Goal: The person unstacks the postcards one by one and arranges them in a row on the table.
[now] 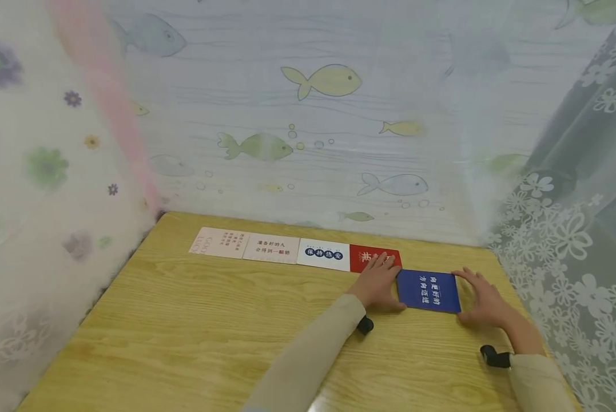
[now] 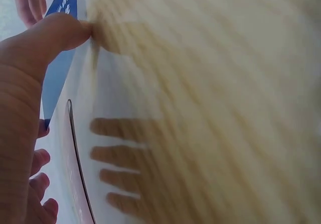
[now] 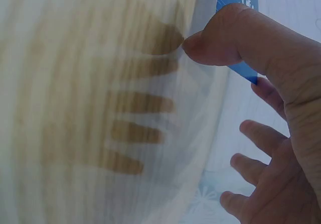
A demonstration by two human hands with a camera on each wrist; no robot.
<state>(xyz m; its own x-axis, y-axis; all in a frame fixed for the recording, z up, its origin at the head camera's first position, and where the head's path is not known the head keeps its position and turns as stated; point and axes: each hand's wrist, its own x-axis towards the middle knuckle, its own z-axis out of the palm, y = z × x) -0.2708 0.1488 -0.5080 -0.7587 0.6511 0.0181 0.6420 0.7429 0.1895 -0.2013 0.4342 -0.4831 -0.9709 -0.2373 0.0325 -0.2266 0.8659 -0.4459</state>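
Observation:
A blue card [image 1: 428, 292] with white Chinese characters is held between both hands near the right part of the table. My left hand [image 1: 378, 284] grips its left side, with the thumb at the near corner and a finger at the far corner. On the opposite side, my right hand [image 1: 489, 303] holds the card between thumb and index finger, its other fingers spread. The left fingers partly cover a red card [image 1: 359, 257] just behind. In the left wrist view, the left thumb [image 2: 70, 30] lies against the blue card [image 2: 59, 78]; the right thumb [image 3: 215, 43] does likewise in the right wrist view.
A row along the table's far side holds a white card [image 1: 323, 264] with blue circles and two pale pink cards, one plain-lettered [image 1: 270, 257] and one marked GOOD LUCK [image 1: 217, 247]. Fish-patterned curtain [image 1: 266, 183] hangs behind the wooden table [image 1: 194, 320]; lace [image 1: 585, 286] borders the right.

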